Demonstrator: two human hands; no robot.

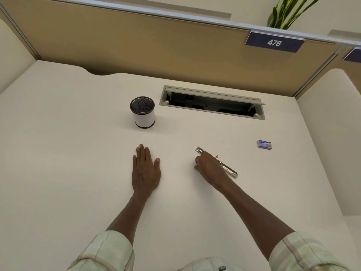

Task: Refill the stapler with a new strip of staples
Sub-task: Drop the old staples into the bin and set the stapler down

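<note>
A silver metal stapler (227, 169) lies flat on the white desk (78, 143), running diagonally from upper left to lower right. My right hand (210, 166) covers its middle, fingers curled around it; both ends stick out. My left hand (145, 169) rests flat on the desk, palm down, fingers apart, holding nothing, well to the left of the stapler. A small blue box of staples (265, 144) sits closed on the desk to the right, apart from both hands.
A white pen cup with a black mesh rim (143, 112) stands behind my left hand. An open cable hatch (212, 101) is set into the desk at the back. A tan partition (156, 45) bearing a "476" label walls the far edge.
</note>
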